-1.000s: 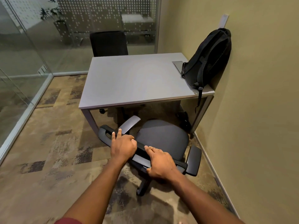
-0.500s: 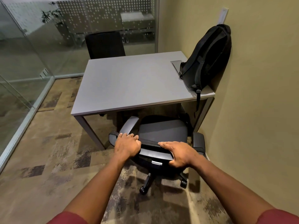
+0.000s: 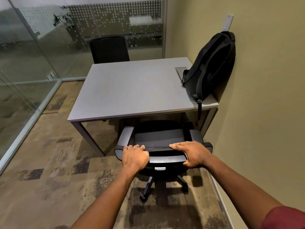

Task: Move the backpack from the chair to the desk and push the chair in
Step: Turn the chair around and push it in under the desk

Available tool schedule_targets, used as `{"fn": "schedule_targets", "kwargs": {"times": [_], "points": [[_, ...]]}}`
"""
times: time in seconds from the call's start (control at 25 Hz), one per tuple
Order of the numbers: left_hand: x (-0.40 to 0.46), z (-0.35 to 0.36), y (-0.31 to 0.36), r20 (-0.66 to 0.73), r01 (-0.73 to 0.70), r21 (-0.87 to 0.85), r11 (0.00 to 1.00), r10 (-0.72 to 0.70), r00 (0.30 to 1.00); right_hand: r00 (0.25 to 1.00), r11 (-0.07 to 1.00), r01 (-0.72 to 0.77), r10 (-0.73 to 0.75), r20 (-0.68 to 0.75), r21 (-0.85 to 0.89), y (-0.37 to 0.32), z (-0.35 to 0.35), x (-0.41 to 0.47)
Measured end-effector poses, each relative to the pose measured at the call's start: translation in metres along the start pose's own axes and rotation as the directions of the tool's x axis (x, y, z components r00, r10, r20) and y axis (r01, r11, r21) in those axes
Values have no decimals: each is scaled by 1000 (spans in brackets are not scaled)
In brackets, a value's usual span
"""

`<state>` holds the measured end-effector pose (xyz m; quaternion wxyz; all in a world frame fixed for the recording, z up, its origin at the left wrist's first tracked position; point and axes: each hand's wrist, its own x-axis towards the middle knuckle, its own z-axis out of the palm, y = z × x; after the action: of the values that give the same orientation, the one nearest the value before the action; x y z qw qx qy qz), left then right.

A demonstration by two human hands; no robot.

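A black backpack (image 3: 210, 68) stands upright on the right end of the grey desk (image 3: 132, 90), leaning against the wall, with one strap hanging over the desk's front edge. A black office chair (image 3: 159, 138) faces the desk squarely, its seat front partly under the desktop. My left hand (image 3: 135, 157) grips the top of the chair's backrest at its left end. My right hand (image 3: 192, 154) grips the backrest top at its right end, thumb behind the back panel.
The beige wall (image 3: 257, 113) runs close along the chair's right side. A desk leg (image 3: 89, 138) stands left of the chair. A second black chair (image 3: 109, 49) sits behind the desk. Glass partitions (image 3: 24, 71) enclose the left and far sides.
The chair has turned from an angle to face the desk and rolled forward under it. Both hands stayed on the backrest; my right hand shifted to the right end.
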<state>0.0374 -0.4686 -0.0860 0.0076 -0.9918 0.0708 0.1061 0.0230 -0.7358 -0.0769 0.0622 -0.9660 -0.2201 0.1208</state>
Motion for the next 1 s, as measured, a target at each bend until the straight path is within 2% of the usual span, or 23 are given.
{"fn": "schedule_targets", "kwargs": {"times": [0.12,0.24,0.4,0.56,0.76,1.0], "points": [[7,1,9,-22,15,-19,1000,-16,1000,996,999,-49,48,-72,-6,16,6,1],[15,1,14,-43,30,-52,998,-32,999,996,998,-61,60,-70,-5,29,4,8],[30,-3,7,-77,-41,-91,995,35,996,998,999,-12,15,-63,48,41,-2,18],[49,-10,-4,-131,-145,-90,985,132,983,994,998,55,-54,-94,16,54,-5,31],[82,-15,-14,-190,-172,-110,979,149,970,994,997,73,-75,-86,-32,63,-16,60],[123,-21,-23,-215,-180,-103,978,155,964,990,999,51,-49,-135,13,79,-27,104]]}}
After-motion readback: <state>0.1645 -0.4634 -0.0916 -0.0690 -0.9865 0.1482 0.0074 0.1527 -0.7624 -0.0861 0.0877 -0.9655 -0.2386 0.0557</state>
